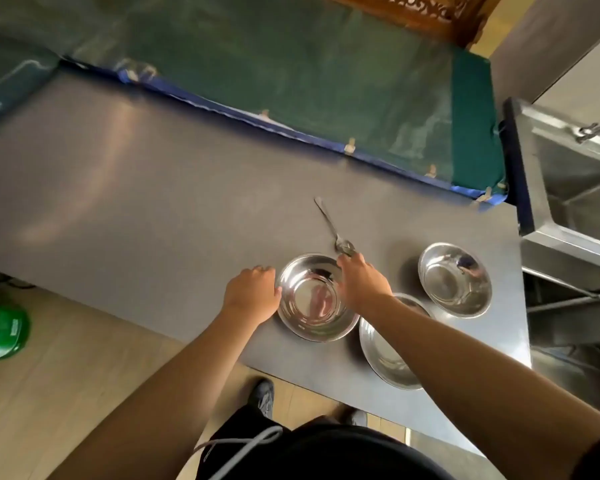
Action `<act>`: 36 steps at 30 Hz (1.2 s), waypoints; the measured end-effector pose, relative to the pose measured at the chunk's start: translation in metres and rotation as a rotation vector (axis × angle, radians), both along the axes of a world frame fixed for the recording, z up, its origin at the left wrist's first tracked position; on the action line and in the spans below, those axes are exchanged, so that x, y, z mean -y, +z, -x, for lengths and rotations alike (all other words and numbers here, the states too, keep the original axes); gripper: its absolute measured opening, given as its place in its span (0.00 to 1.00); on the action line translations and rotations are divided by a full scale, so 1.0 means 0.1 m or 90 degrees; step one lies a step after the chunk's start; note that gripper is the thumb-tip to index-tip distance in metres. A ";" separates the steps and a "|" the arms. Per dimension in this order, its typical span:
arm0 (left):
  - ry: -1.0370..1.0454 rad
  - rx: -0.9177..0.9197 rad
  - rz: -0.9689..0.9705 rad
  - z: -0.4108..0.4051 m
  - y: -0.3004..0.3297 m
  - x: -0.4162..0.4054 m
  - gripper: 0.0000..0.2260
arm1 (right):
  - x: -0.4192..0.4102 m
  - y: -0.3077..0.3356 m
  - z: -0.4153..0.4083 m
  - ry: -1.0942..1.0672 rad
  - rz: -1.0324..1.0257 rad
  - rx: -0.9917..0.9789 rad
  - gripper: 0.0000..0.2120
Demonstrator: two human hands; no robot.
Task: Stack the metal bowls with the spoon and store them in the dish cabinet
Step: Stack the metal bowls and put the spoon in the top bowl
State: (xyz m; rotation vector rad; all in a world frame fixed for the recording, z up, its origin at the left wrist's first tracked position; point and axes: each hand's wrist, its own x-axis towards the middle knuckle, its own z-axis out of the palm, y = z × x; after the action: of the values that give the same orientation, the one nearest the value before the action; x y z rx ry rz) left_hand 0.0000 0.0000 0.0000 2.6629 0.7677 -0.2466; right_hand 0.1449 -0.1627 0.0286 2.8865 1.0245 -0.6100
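From the head view, a long grey matte tabletop (pixel 125 188) runs across the frame, and the landmark here is the round polished metal bowl between the hands (pixel 317 296). It sits upright near the table's front edge, with only a narrow strip of grey between its near rim and the drop to the pale wooden floor (pixel 66 358). The left hand (pixel 252 294) presses against the bowl's left rim, fingers curled close against the metal. The right hand (pixel 362 280) lies over the bowl's far right rim, fingers bent down; whether they pinch the rim or just rest on it cannot be told.

Just beyond the bowl, touching the right fingertips, lies a slim metal spoon (pixel 333 230), its head nearest the bowl and its handle pointing away up the table. To the right and nearer the person, a second shiny metal bowl (pixel 381 358) almost touches the first one's rim, partly hidden under the right forearm and close to the front edge. Farther right, apart from both, a third smaller metal bowl (pixel 454 278) stands near the table's right end, beside a steel sink unit (pixel 575 188).

Left of the landmark bowl and beyond it the tabletop lies bare, up to a green cushion with blue trim (pixel 326 91) along the far edge.
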 end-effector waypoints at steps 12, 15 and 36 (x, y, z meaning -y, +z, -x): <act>0.208 0.032 0.153 0.00 -0.14 0.43 0.15 | 0.19 -0.22 -0.13 -0.097 -0.077 -0.110 0.15; 0.269 0.046 0.152 0.04 -0.09 0.47 0.17 | 0.19 -0.19 -0.17 -0.083 -0.104 -0.141 0.10; 0.323 0.145 0.205 -0.36 0.36 1.59 0.18 | 1.45 0.23 -0.84 -0.048 -0.210 -0.119 0.13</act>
State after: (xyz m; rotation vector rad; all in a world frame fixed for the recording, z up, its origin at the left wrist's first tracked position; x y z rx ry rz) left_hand 0.0361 -0.1589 0.0362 2.0698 1.1762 0.0625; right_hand 0.2289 -0.3073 0.0520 3.2158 1.1407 -0.7980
